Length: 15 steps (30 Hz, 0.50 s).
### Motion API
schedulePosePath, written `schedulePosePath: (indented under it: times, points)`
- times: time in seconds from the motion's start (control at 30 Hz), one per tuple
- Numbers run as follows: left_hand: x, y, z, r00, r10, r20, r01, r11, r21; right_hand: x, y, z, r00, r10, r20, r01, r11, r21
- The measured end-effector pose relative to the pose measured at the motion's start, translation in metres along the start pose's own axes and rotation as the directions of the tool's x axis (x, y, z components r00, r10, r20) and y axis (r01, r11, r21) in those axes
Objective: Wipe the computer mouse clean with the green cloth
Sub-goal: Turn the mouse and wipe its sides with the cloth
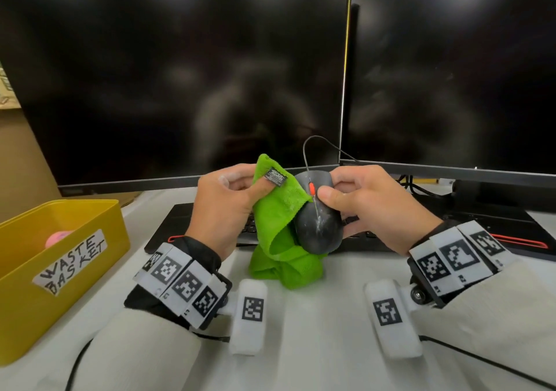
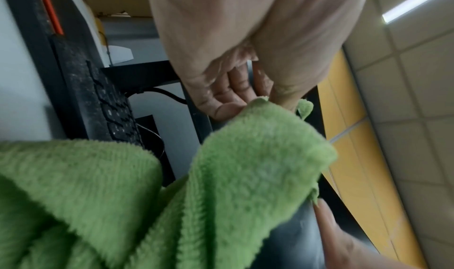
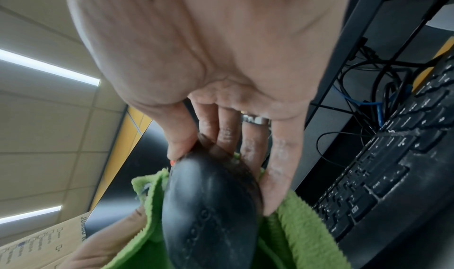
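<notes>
A black wired mouse [image 1: 319, 225] with an orange scroll wheel and whitish smears on its back is held up above the desk, nose pointing away. My right hand [image 1: 361, 201] grips it, thumb on top near the wheel and fingers underneath, as the right wrist view shows on the mouse [image 3: 211, 215]. My left hand [image 1: 225, 201] pinches the upper edge of the green cloth [image 1: 276, 216] between thumb and fingers. The cloth [image 2: 221, 185] drapes against the mouse's left side and its lower folds rest on the desk. The cloth [image 3: 302, 234] also lies under the mouse.
A black keyboard [image 1: 511, 234] lies behind the hands, below two dark monitors [image 1: 180, 74]. A yellow bin [image 1: 45, 270] labelled "WASTE BASKET" stands at the left with something pink inside. The mouse cable [image 1: 313, 144] loops up toward the monitors. White desk surface [image 1: 301, 345] lies in front.
</notes>
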<state>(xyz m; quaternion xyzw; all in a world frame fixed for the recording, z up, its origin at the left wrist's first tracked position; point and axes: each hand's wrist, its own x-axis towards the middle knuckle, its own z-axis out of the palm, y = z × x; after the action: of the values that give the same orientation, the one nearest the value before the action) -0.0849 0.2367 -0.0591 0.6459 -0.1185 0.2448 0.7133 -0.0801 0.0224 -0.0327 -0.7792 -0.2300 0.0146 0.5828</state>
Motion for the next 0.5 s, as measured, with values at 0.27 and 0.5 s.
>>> schedulePosePath:
  times: [0.27, 0.5]
  points:
    - [-0.003, -0.003, 0.006, 0.996, 0.076, 0.054, -0.085, 0.975, 0.204, 0.006, 0.009, 0.002, 0.982, -0.182, 0.054, 0.189, 0.928, -0.322]
    - [-0.005, -0.003, 0.009, 0.993, 0.077, 0.092, -0.095, 0.971, 0.218, 0.006, 0.011, 0.003, 0.979, -0.200, 0.046, 0.204, 0.918, -0.341]
